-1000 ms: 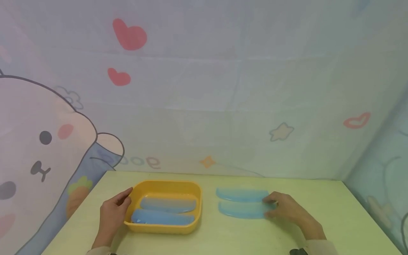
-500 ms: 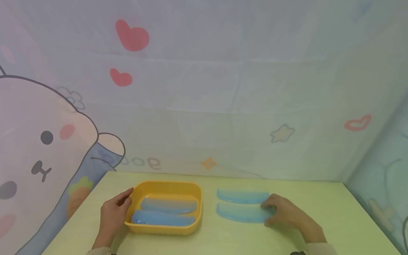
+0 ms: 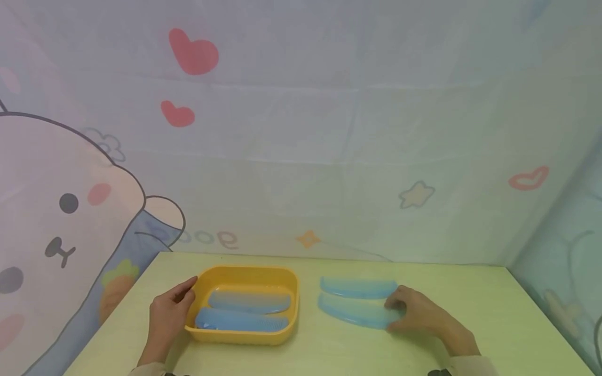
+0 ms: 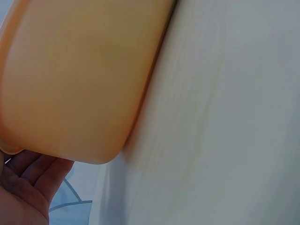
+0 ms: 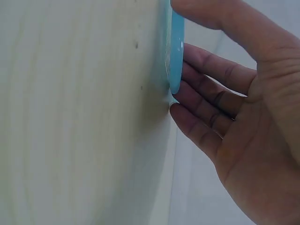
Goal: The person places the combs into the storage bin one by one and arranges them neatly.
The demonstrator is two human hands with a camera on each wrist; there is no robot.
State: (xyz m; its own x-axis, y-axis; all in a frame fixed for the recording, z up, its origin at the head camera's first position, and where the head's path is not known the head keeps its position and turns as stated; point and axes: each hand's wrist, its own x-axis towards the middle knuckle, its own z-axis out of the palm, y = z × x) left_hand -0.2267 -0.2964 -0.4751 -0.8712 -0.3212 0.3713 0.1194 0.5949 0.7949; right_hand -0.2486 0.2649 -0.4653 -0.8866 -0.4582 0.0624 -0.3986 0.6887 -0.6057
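On the left, a yellow plastic basin [image 3: 242,338] holds two blue combs, a pale one [image 3: 249,302] behind a deeper blue one [image 3: 240,320]. My left hand [image 3: 166,313] grips the basin's left rim; the left wrist view shows its fingers [image 4: 40,173] against the outer wall. To the right of the basin lie two translucent light blue combs, a far one [image 3: 358,288] and a near one [image 3: 352,312]. My right hand [image 3: 423,314] pinches the near comb's right end. In the right wrist view the thumb is on one side of that comb [image 5: 176,56], the other fingers opposite.
The pale yellow table [image 3: 329,355] ends at a printed cloth backdrop [image 3: 301,156] behind it. Another hanging cloth [image 3: 564,271] stands along the right side.
The near comb has turned slightly, its left end now farther back than its right. My right hand has shifted a little toward me with it. Left hand and basin stay in place.
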